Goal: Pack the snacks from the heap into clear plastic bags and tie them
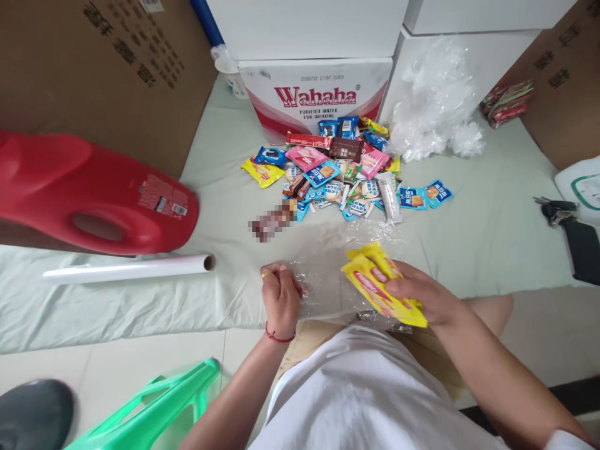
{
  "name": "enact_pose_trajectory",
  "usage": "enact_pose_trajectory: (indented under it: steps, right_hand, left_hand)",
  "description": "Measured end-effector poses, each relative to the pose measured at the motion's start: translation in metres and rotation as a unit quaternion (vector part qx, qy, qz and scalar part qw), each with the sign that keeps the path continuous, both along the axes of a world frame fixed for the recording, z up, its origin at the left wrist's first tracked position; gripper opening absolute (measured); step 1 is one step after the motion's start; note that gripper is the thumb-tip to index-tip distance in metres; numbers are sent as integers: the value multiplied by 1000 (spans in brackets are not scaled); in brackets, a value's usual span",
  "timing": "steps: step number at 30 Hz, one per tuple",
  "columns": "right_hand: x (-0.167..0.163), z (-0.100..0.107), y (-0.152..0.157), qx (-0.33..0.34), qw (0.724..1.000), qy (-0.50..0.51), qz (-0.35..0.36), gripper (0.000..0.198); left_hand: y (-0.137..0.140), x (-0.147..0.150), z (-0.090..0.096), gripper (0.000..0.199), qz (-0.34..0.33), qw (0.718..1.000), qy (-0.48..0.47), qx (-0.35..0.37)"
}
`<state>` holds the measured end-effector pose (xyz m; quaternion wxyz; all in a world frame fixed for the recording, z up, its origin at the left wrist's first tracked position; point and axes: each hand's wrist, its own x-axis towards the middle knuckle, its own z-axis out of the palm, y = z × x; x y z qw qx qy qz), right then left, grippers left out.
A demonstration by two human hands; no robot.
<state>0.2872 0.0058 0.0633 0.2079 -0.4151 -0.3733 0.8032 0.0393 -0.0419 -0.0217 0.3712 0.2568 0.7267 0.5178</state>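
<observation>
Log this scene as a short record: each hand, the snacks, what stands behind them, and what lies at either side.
left hand: closed on clear plastic
right hand: gripping yellow packets
snack pile: mixed wrapped packets, many blue, some pink or brown, on pale green cloth
behind pile: Wahaha carton, with crumpled plastic to its right
picture's left: red jug, white roll
picture's right: keys

Behind the snack pile (323, 174) stands the Wahaha carton (314, 95); behind it to the right, bunched plastic wrap (434, 103); far right of it, keys (555, 214); left of it, a handled jug (126, 178); before it, a plastic bag (323, 259), left hand (281, 297) and right hand (424, 292), the latter around wafer packets (375, 284).
</observation>
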Motion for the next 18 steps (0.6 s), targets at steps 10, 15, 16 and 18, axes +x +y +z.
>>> enact_pose_trajectory:
  steps: [10,15,16,18]
  right_hand:
    - [-100,-45,60,-113,971,196,-77,32]
    - [-127,-50,79,-116,972,201,-44,35]
    - [-131,-51,81,-115,973,197,-36,35]
    - [-135,-52,84,-113,976,188,-20,36]
  left_hand:
    - [-36,-11,-10,27,-23,991,135,-4]
    - [-45,-23,-13,35,-76,856,506,73]
    - [-44,-24,-13,34,-107,828,544,85]
    - [-40,-27,-12,35,-204,785,574,112]
